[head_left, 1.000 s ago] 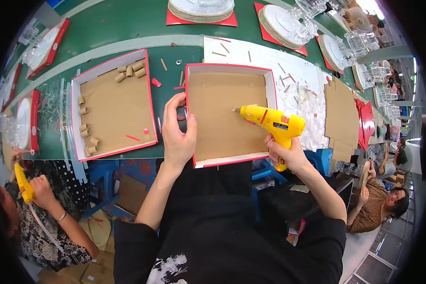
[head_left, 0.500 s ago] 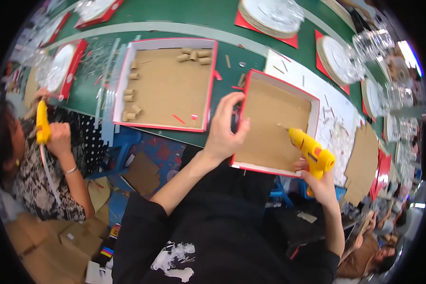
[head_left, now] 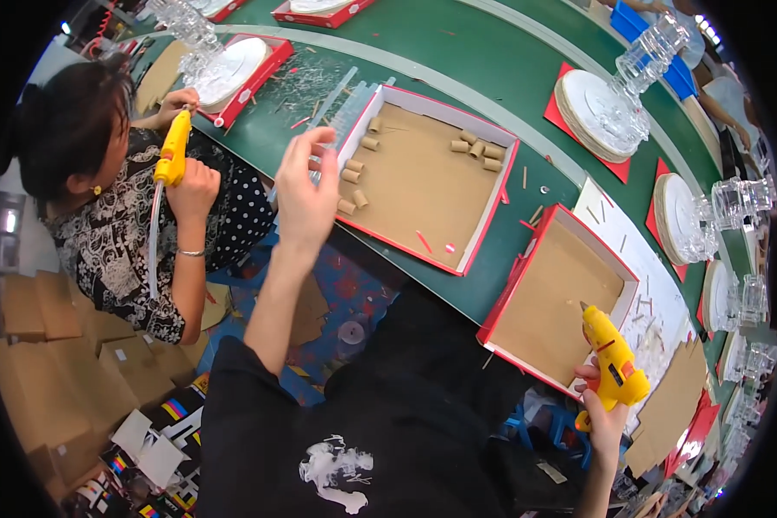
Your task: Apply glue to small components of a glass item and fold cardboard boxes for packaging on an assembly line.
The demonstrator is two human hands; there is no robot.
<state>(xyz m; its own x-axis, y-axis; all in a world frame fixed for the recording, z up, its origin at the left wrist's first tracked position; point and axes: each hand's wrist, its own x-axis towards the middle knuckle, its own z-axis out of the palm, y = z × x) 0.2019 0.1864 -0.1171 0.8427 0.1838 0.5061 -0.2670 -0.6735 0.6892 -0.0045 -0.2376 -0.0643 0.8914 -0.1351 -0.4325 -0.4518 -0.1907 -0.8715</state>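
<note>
My right hand [head_left: 602, 420] grips a yellow glue gun [head_left: 613, 367] at the near right corner of a shallow red-edged box lined with brown card [head_left: 554, 304]; the nozzle points into the box. My left hand [head_left: 306, 197] is raised off the table with its fingers apart. It hovers at the left edge of a second red-edged box [head_left: 423, 186] that holds several short cardboard tubes [head_left: 478, 147]. A loose pile of clear glue sticks [head_left: 341, 99] lies just beyond the fingertips. I see nothing in the left hand.
A co-worker [head_left: 103, 198] sits at my left, holding another yellow glue gun [head_left: 173, 148]. On the green table [head_left: 492, 78] stand white plates on red mats [head_left: 591, 104] and stacked clear glassware [head_left: 643, 65]. Flat cardboard pieces [head_left: 52, 345] lie on the floor.
My left hand has let go of the empty box's edge and moved left to the tube-filled box and glue sticks. The view has turned left. The right hand still holds the glue gun.
</note>
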